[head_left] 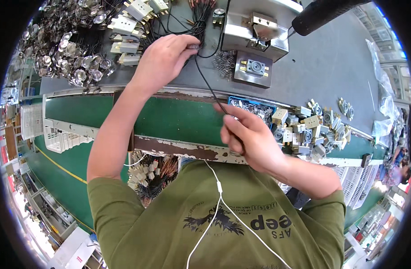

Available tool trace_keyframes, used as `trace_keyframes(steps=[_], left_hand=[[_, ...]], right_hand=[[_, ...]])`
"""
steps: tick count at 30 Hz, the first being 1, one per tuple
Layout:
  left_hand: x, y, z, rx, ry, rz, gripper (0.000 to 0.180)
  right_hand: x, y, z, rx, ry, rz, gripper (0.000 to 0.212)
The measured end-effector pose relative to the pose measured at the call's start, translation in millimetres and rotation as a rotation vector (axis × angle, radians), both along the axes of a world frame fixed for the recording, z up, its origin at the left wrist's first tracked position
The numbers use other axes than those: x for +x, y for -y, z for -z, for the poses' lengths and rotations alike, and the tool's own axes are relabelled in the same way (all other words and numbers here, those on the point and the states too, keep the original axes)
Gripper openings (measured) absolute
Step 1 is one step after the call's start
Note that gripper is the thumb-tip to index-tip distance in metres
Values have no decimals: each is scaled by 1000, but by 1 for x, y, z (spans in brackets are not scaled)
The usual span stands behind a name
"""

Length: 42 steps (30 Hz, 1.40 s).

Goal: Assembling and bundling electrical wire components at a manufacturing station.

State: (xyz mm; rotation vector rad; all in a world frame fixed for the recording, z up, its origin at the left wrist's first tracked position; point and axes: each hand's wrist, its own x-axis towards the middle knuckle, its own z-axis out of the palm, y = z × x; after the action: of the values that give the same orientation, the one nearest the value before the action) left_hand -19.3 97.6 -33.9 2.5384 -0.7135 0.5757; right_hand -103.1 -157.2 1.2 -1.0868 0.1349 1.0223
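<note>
My left hand [165, 58] reaches over the workbench, thumb and forefinger pinched on a small silvery part [194, 46] beside a bundle of black cables [199, 28]. A thin black cable [207, 84] runs from just below those fingertips down to my right hand [250, 136]. The right fingers are curled around this cable, in front of my chest above the bench's near edge. Something dark and round shows below the right fist, too hidden to name. Coiled springs [224, 63] lie to the right of my left hand.
Many round metal-capped parts [80, 62] are heaped at left, near white socket blocks [125, 24]. A metal fixture [255, 33] and a block holding a socket part [254, 68] stand right of centre. A blue tray [252, 105] adjoins piled switch-like parts [311, 127]. A black handle [322, 18] juts in above.
</note>
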Motion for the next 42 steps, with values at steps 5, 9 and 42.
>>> trace_keyframes(steps=[5,9,42], left_hand=[[4,2,-2,-32,9,27,17],[-5,14,-22,-123,-17,21,18],[-18,84,-56,192,-489,449,24]], right_hand=[[27,30,-21,-263,411,-360,43],[62,52,-31,-648,1242,-558,36],[78,92,-5,-346,944,-369,21]])
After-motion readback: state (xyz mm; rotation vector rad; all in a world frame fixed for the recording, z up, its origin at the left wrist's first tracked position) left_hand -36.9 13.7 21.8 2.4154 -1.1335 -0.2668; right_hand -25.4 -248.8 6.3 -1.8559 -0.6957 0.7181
